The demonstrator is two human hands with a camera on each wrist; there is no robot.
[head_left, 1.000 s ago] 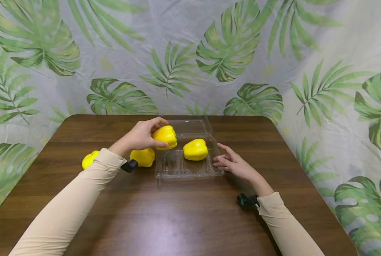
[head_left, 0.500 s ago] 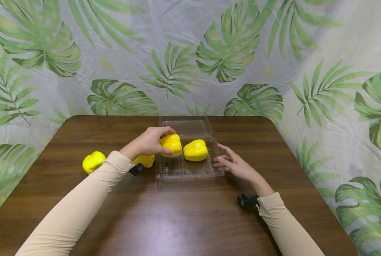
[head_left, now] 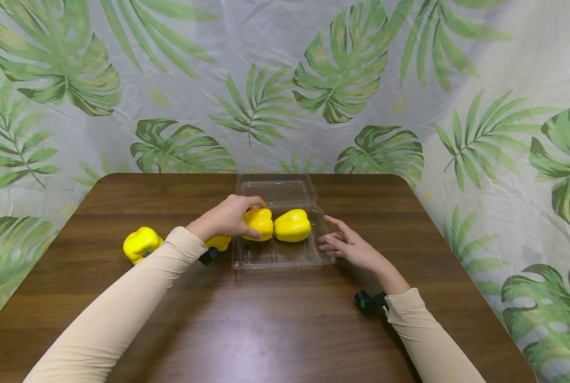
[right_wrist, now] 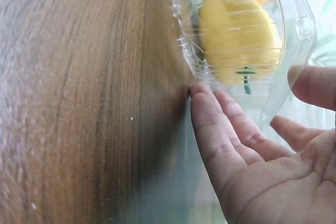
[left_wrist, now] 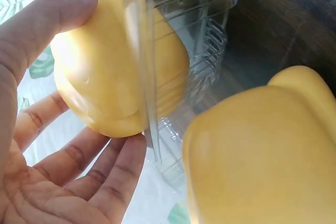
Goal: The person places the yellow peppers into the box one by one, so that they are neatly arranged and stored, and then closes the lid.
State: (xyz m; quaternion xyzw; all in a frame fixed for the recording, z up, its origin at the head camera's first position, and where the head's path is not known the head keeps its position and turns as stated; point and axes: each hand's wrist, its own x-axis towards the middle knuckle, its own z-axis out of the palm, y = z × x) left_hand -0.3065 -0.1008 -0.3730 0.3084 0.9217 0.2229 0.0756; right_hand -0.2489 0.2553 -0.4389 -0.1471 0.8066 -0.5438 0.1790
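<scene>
A clear plastic clamshell box [head_left: 285, 258] lies open on the brown table [head_left: 266, 319], its lid [head_left: 275, 189] folded back. My left hand [head_left: 227, 219] grips a yellow bell pepper [head_left: 261, 223] and holds it down in the box's left half [left_wrist: 105, 72]. A second yellow pepper [head_left: 292, 225] sits in the right half [right_wrist: 239, 40]. My right hand [head_left: 344, 246] lies with straight fingers against the box's right wall [right_wrist: 210, 114]. Another yellow pepper [head_left: 218, 243] sits just left of the box, partly behind my left wrist [left_wrist: 262, 156].
A further yellow pepper [head_left: 140, 244] lies on the table farther left. A leaf-print cloth [head_left: 285, 80] hangs behind and around the table. The table's near half is bare wood.
My left hand has carried its pepper right and down, from above the box's left rim into the box beside the other pepper. The right hand has stayed put.
</scene>
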